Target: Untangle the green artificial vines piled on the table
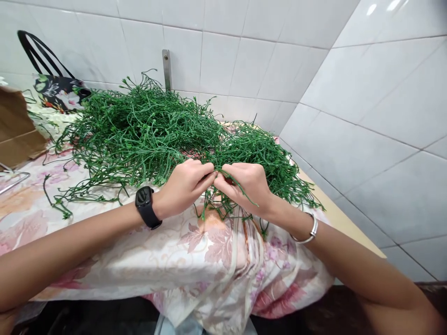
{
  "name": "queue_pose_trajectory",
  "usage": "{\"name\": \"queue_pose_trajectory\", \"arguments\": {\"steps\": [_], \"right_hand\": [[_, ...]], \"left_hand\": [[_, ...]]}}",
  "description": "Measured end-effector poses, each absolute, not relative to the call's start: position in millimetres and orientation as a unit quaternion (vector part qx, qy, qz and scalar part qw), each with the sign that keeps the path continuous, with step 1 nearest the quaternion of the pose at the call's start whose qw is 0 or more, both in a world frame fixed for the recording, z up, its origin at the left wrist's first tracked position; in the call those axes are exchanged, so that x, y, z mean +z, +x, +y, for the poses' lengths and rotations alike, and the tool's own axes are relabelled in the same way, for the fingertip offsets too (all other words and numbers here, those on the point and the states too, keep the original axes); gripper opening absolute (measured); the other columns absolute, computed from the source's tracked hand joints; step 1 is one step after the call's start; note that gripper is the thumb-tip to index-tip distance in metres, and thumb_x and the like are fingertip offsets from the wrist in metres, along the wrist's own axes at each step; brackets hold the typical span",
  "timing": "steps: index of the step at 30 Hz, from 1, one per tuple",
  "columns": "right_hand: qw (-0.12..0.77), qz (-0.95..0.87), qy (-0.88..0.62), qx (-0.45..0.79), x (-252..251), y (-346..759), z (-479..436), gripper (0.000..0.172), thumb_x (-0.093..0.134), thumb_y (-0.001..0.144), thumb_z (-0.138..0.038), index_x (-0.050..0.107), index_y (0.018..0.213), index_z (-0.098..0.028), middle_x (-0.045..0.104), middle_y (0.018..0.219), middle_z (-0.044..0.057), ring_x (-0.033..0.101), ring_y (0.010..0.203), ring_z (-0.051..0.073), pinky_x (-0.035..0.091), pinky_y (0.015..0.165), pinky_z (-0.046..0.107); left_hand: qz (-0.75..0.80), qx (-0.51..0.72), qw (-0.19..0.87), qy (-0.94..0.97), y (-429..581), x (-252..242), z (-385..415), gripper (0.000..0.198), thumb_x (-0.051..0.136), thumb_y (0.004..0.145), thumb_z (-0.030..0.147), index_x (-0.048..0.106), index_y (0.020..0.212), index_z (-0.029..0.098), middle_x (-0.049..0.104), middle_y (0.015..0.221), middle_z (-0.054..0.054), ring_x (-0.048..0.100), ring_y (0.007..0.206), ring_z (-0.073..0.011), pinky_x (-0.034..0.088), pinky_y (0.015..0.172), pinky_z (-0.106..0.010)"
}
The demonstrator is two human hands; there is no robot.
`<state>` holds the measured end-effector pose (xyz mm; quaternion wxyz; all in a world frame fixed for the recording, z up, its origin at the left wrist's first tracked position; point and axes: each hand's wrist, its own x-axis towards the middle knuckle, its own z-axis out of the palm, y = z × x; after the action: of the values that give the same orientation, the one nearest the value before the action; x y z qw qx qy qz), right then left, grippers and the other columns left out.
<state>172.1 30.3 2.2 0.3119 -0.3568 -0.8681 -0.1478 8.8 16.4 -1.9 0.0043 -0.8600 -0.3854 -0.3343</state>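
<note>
A big heap of thin green plastic sprigs (146,125) lies across a table covered with a floral cloth (195,260). My left hand (185,186), with a black watch on the wrist, and my right hand (247,184), with a silver bangle, meet at the near edge of the heap. Both are closed in a pinch on the same green sprig (240,188), fingertips almost touching. More sprigs hang down below my right hand over the cloth.
A white tiled wall stands behind and to the right. A flower-patterned bag with black handles (59,93) and a brown cardboard box (16,125) sit at the back left. A metal wire piece (12,179) lies at the left edge.
</note>
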Motion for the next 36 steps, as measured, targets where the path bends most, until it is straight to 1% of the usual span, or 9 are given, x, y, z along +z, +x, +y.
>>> {"name": "queue_pose_trajectory", "arguments": {"steps": [7,11,15,17,19,21,23,30,36], "right_hand": [[0.208,-0.893,-0.370,-0.153,5,178,38,0.022,0.035,0.081,-0.028,0.046,0.067,-0.015,0.042,0.052,-0.003,0.036,0.048,0.007,0.022,0.049,0.021],[0.209,-0.903,-0.338,-0.162,3,181,42,0.021,0.036,0.081,-0.030,0.048,0.071,-0.016,0.044,0.050,-0.004,0.037,0.046,0.007,0.021,0.048,0.021],[0.217,-0.906,-0.326,-0.162,3,182,42,0.027,0.032,0.085,-0.032,0.049,0.073,-0.015,0.046,0.051,-0.003,0.040,0.047,0.007,0.022,0.047,0.021],[0.208,-0.910,-0.321,-0.159,4,183,42,0.029,0.030,0.086,-0.032,0.050,0.073,-0.015,0.047,0.052,-0.003,0.041,0.047,0.007,0.022,0.048,0.021],[0.200,-0.915,-0.312,-0.160,4,183,43,0.029,0.030,0.086,-0.032,0.051,0.075,-0.015,0.048,0.053,-0.003,0.042,0.048,0.007,0.024,0.048,0.021],[0.197,-0.920,-0.297,-0.164,4,183,44,0.029,0.031,0.086,-0.032,0.052,0.078,-0.014,0.049,0.054,-0.002,0.043,0.049,0.008,0.026,0.050,0.021],[0.198,-0.923,-0.283,-0.171,3,183,44,0.028,0.032,0.085,-0.031,0.054,0.081,-0.013,0.050,0.055,-0.002,0.043,0.051,0.008,0.027,0.051,0.021],[0.201,-0.921,-0.286,-0.171,5,182,40,0.032,0.031,0.086,-0.033,0.055,0.075,-0.014,0.050,0.054,-0.001,0.043,0.049,0.008,0.027,0.050,0.021],[0.196,-0.939,-0.268,-0.094,6,184,43,0.033,0.030,0.089,-0.034,0.055,0.086,-0.013,0.056,0.064,0.002,0.049,0.058,0.009,0.032,0.055,0.020]], "left_hand": [[-0.394,-0.340,0.121,-0.845,7,-5,20,0.028,0.041,0.083,0.020,0.039,0.056,0.016,0.038,0.052,0.002,0.033,0.055,-0.0108,0.027,0.056,-0.023],[-0.391,-0.335,0.106,-0.851,5,-5,23,0.028,0.042,0.083,0.020,0.039,0.056,0.016,0.037,0.052,0.003,0.033,0.054,-0.0104,0.026,0.055,-0.022],[-0.401,-0.325,0.068,-0.854,3,-5,23,0.026,0.040,0.085,0.022,0.040,0.059,0.016,0.038,0.054,0.002,0.035,0.056,-0.0109,0.028,0.055,-0.023],[-0.414,-0.324,0.030,-0.850,2,-5,24,0.019,0.039,0.085,0.024,0.045,0.069,0.015,0.044,0.061,0.001,0.039,0.060,-0.0116,0.031,0.058,-0.023],[-0.410,-0.329,-0.015,-0.850,1,-6,25,0.014,0.040,0.085,0.025,0.047,0.086,0.014,0.051,0.074,-0.002,0.045,0.069,-0.0129,0.036,0.064,-0.024],[-0.379,-0.331,-0.043,-0.863,0,-7,27,0.020,0.040,0.085,0.025,0.044,0.101,0.013,0.054,0.091,-0.006,0.047,0.082,-0.0144,0.038,0.074,-0.026],[-0.345,-0.329,-0.051,-0.878,0,-9,29,0.020,0.037,0.087,0.023,0.045,0.104,0.014,0.055,0.097,-0.007,0.048,0.089,-0.0149,0.038,0.079,-0.027],[-0.347,-0.322,-0.026,-0.880,-2,-11,29,0.017,0.035,0.088,0.025,0.047,0.085,0.014,0.052,0.072,-0.002,0.047,0.065,-0.0105,0.037,0.060,-0.020],[-0.350,-0.273,-0.069,-0.894,-6,-4,28,0.013,0.031,0.089,0.023,0.041,0.089,0.015,0.043,0.060,0.004,0.039,0.050,-0.0071,0.030,0.050,-0.018]]}}
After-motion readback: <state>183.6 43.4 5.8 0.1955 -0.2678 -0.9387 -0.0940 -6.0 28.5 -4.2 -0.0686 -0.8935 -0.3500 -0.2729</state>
